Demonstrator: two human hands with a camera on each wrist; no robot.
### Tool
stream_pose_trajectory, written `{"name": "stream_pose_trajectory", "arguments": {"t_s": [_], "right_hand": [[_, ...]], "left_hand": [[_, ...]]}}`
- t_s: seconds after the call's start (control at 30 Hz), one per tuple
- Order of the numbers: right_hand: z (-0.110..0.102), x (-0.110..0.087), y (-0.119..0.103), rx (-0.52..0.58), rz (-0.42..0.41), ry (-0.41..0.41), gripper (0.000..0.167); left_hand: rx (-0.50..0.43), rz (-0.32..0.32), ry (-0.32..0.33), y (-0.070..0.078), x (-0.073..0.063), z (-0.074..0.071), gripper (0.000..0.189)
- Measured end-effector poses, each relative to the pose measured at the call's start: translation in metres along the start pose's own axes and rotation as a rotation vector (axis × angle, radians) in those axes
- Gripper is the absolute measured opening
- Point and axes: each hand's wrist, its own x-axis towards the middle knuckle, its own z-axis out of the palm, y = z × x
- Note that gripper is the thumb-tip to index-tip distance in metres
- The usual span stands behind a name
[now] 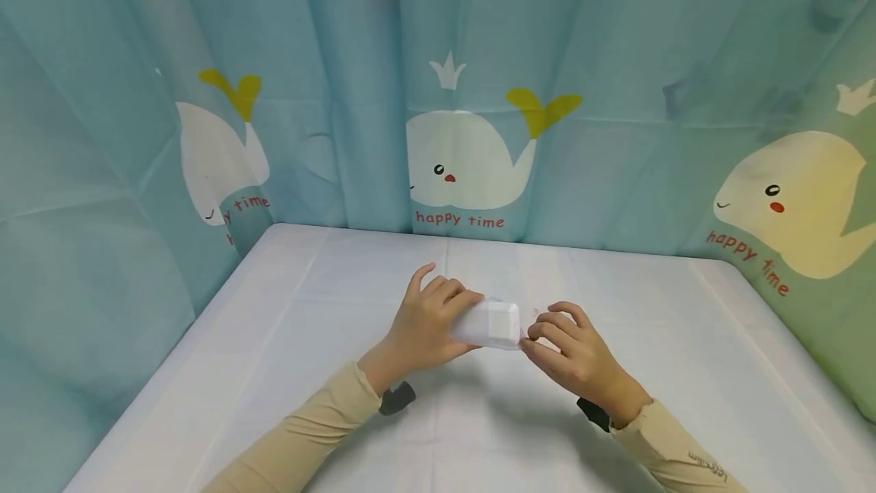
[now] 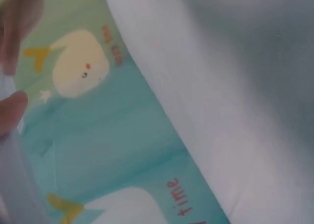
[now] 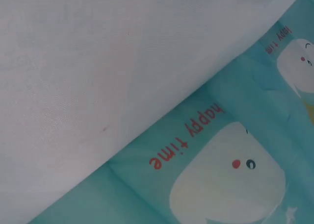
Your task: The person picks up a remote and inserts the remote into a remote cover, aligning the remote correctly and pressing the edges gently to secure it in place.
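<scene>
Above the table, my left hand point(image 1: 426, 326) holds a small white box-like item point(image 1: 503, 324) with rounded corners, its fingers over the top and the thumb below. The part near the palm looks translucent, and its exact kind is unclear. At the item's right end, my right hand point(image 1: 571, 348) pinches the edge with thumb and fingertips, where something thin and clear seems to show. In the left wrist view, a fingertip point(image 2: 12, 113) lies against the pale item point(image 2: 19, 180) at the left edge. Neither hand shows in the right wrist view.
A white cloth-covered table point(image 1: 328, 402) spreads beneath both hands. Blue-green curtains point(image 1: 369, 97) printed with whales and "happy time" hang along its back and sides. Dark bands point(image 1: 397, 399) sit at both wrists.
</scene>
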Motion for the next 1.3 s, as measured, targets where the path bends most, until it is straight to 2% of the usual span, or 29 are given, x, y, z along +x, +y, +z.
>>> {"name": "stream_pose_trajectory", "arguments": {"t_s": [0.2, 0.27, 0.37, 0.47, 0.53, 0.67, 0.83, 0.93, 1.03, 1.17, 1.23, 1.3], "right_hand": [[-0.007, -0.006, 0.003, 0.086, 0.187, -0.090, 0.027], [-0.008, -0.005, 0.002, 0.137, 0.265, -0.160, 0.028], [-0.008, -0.002, 0.000, 0.206, 0.355, -0.309, 0.030], [-0.007, 0.000, -0.001, 0.243, 0.377, -0.418, 0.031], [-0.007, 0.001, -0.001, 0.234, 0.372, -0.447, 0.033], [-0.009, 0.003, -0.001, 0.180, 0.373, -0.485, 0.040], [-0.012, 0.005, -0.001, 0.178, 0.417, -0.537, 0.036], [-0.013, 0.002, -0.002, 0.213, 0.445, -0.494, 0.031], [-0.011, -0.002, -0.004, 0.237, 0.402, -0.359, 0.030], [-0.007, -0.004, -0.007, 0.182, 0.170, -0.171, 0.024], [-0.004, -0.002, -0.008, 0.133, 0.044, -0.113, 0.022], [-0.003, -0.001, -0.008, 0.096, -0.045, -0.071, 0.022]], "left_hand": [[-0.029, 0.130, -0.041, -0.007, -0.002, -0.001, 0.051], [-0.025, 0.189, -0.037, -0.007, -0.002, 0.000, 0.052], [-0.016, 0.269, -0.016, -0.007, -0.001, 0.001, 0.052], [0.005, 0.319, 0.001, -0.006, 0.000, 0.001, 0.051], [0.032, 0.322, 0.006, -0.006, 0.001, 0.000, 0.049], [0.079, 0.266, -0.013, -0.007, 0.001, -0.002, 0.053], [0.022, 0.171, -0.092, -0.008, -0.002, -0.002, 0.057], [-0.063, 0.103, -0.158, -0.009, -0.006, -0.002, 0.055], [-0.141, 0.032, -0.215, -0.010, -0.011, -0.001, 0.055], [-0.234, -0.015, -0.256, -0.013, -0.014, 0.002, 0.057], [-0.294, -0.015, -0.275, -0.013, -0.013, 0.004, 0.057], [-0.348, -0.016, -0.299, -0.012, -0.012, 0.005, 0.058]]}}
